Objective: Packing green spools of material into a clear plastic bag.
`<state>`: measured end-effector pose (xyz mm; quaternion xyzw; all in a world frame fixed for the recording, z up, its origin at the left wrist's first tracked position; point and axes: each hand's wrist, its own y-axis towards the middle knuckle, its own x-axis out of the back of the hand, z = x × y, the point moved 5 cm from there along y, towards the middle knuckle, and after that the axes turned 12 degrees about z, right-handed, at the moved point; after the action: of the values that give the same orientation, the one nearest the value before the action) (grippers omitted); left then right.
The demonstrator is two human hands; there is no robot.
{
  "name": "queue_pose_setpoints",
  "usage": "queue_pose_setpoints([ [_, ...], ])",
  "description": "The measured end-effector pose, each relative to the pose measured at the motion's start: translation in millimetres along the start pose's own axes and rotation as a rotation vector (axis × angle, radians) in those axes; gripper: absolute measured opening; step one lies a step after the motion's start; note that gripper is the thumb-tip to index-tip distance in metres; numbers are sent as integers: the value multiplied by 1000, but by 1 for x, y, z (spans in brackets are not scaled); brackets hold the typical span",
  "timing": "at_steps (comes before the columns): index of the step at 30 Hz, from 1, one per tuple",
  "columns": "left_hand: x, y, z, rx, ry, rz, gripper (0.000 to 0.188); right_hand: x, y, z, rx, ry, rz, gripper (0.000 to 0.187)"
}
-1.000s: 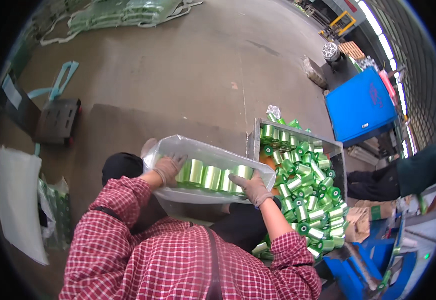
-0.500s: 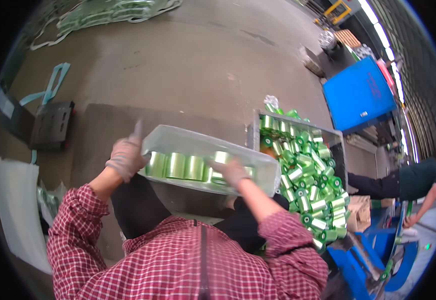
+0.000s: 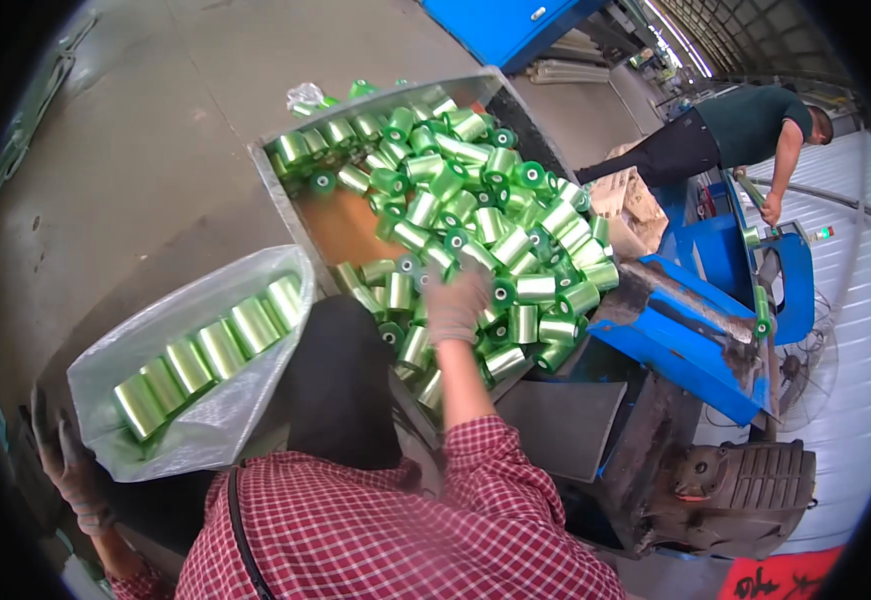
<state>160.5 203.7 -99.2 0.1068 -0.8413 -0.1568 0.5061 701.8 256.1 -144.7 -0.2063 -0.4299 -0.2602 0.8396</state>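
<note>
My left hand (image 3: 68,462), in a grey glove with dark fingertips, is open with its fingers stretched out. It is beside the near-left end of a translucent plastic bag (image 3: 226,428). Inside the bag, several shiny green film rolls (image 3: 220,350) lie side by side in one row. My right hand (image 3: 456,303), also gloved and somewhat blurred, reaches over the heap of loose green film rolls (image 3: 511,246) in a grey bin (image 3: 528,115). Its fingers look apart and touch the rolls; no roll is clearly in its grasp.
The bin's brown bottom (image 3: 351,225) shows on its left side. To the right are a blue metal frame (image 3: 681,335), a greasy motor (image 3: 736,490) and a brown cardboard piece (image 3: 631,205). A co-worker (image 3: 726,140) handles something at a blue machine. A blue cabinet (image 3: 506,25) stands behind.
My view has swung right toward the bin. My right hand has left the row in the bag and reached the loose rolls. My left hand has come off the bag's edge.
</note>
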Motion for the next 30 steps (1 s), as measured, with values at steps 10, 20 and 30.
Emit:
queue_pose_setpoints([
  [10,-227,73,-321,37,-1069,1088,60,-19,81,-191,-267,831,233,43],
  [20,-287,54,-325,10,-1145,1261,65,39,208,-186,-612,-259,-104,93],
  [30,-313,106,-341,126,-1425,1179,79,-9,173,-67,367,630,932,57],
])
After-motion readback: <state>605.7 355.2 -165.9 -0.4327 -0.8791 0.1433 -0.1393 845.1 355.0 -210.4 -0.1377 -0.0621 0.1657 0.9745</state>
